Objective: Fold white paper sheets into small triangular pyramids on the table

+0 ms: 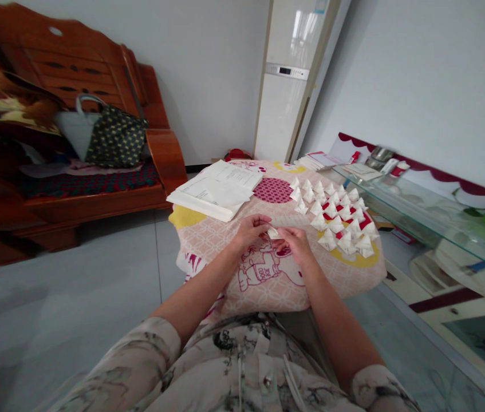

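Between my two hands is a small folded piece of white paper (273, 233), held above the cloth-covered table. My left hand (254, 230) pinches its left side with thumb and fingers. On the other side, my right hand (294, 242) has its fingertips closed on the paper's right edge. To the right of my hands stand several white folded paper pieces (346, 244) with pointed tops, set out in rows. A stack of printed white sheets (212, 191) lies beyond my left hand.
The round table wears a pink patterned tablecloth (220, 234). Along the right runs a glass-topped cabinet (422, 200) with booklets and small items on it. A wooden sofa (167, 149) with bags stands at the left, and a white upright unit (283, 103) at the back.
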A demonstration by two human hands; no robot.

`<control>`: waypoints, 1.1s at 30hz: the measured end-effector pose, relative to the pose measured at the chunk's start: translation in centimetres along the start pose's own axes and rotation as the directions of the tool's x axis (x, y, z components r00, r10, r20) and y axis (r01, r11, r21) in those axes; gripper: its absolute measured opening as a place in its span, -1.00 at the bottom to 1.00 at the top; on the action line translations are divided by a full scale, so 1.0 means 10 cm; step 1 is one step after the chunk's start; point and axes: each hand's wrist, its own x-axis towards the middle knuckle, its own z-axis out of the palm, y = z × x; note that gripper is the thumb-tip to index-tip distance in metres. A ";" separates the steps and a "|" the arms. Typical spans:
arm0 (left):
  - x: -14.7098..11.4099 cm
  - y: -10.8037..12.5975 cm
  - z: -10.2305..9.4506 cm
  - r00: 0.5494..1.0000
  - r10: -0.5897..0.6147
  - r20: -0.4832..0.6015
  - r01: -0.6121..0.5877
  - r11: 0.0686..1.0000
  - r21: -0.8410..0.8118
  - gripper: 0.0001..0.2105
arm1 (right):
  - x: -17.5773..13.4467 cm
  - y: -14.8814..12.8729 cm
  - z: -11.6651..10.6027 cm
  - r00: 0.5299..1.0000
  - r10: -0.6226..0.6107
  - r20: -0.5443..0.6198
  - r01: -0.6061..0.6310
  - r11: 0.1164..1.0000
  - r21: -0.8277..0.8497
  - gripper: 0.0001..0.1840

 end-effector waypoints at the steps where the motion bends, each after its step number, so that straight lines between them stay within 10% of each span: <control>1: 0.00 0.00 0.00 1.000 0.010 -0.009 -0.010 1.000 0.006 -0.74 | 0.00 0.00 0.00 1.000 0.002 -0.003 -0.002 1.000 0.001 -0.53; 22: -0.01 0.01 0.03 0.997 0.074 -0.028 -0.065 0.968 0.242 -0.57 | 0.05 0.04 -0.03 0.991 -0.082 -0.105 0.080 0.997 -0.021 -0.58; 33: -0.02 0.03 0.05 1.000 0.017 0.017 -0.018 0.996 0.086 -0.65 | 0.05 0.01 -0.02 0.981 -0.088 -0.176 0.091 0.996 0.008 -0.71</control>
